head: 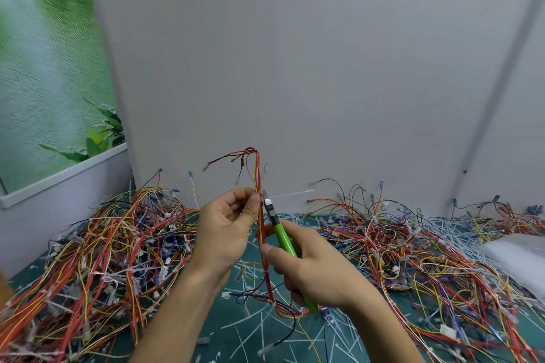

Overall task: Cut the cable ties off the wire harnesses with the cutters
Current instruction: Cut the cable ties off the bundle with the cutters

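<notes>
A pale grey wall (295, 68) backs the green mat (250, 348), beside a leafy poster (44, 68).

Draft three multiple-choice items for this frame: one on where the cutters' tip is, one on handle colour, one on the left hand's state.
1. Where on the held harness is the tip of the cutters?
A. at its top end
B. at the white cable tie
C. at its bottom end
2. What colour are the cutters' handles?
A. red
B. green
C. blue
3. What is the left hand doing?
A. lying open and empty
B. gripping the cutters
C. pinching the harness upright
Answers: 1 B, the blades sit at the tie beside the left hand. 2 B, bright green shows in the right hand. 3 C, it pinches the red and yellow wires, which rise above it.
</notes>
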A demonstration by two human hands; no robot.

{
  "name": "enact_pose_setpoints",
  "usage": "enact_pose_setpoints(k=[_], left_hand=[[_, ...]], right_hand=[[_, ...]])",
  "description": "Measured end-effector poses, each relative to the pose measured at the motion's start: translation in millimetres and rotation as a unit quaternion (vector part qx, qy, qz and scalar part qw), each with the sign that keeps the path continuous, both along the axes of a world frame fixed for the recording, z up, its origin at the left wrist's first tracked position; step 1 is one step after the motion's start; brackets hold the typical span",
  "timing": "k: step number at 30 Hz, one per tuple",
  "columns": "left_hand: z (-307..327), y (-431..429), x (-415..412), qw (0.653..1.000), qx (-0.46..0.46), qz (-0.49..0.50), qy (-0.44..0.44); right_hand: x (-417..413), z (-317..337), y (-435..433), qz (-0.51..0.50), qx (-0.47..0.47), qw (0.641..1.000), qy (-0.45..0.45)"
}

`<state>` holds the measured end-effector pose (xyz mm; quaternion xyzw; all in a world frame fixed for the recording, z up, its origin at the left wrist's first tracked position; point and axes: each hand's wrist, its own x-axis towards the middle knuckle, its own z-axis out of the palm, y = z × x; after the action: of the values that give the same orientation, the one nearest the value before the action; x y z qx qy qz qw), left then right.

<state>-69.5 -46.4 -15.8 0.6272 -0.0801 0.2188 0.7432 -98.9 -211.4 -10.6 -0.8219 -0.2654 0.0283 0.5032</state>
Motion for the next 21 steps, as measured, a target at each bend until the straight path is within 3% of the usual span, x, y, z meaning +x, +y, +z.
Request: enact_pose_setpoints(k=[6, 8, 11, 14, 16, 21], left_hand=[[-0.4, -2.6, 0.5, 1.000, -0.005, 0.020, -0.011], [0.5, -4.7, -0.8, 0.999, -0.003, 0.025, -0.025], [1.1, -6.0, -2.5, 0.999, -0.008, 0.031, -0.034], [2.5, -4.2, -2.4, 1.000, -0.017, 0.015, -0.020], [1.6, -4.4, -0.9, 1.000, -0.026, 0.000, -0.003], [1.4, -7.7, -3.2, 0.999, -0.042, -0.027, 0.011]], right_hand=[[-0.4, -1.7, 2.8, 0.000, 0.022, 1.000, 0.016], [1.1, -2.9, 7.9, -0.027, 0.102, 0.993, 0.053], [11.0, 2.8, -0.4, -0.100, 0.295, 0.937, 0.159], [18.3, 13.4, -25.6, -0.105, 0.412, 0.877, 0.225], [19.8, 16.2, -35.9, -0.098, 0.428, 0.865, 0.243], [17.1, 14.2, -31.4, -0.044, 0.309, 0.916, 0.251]])
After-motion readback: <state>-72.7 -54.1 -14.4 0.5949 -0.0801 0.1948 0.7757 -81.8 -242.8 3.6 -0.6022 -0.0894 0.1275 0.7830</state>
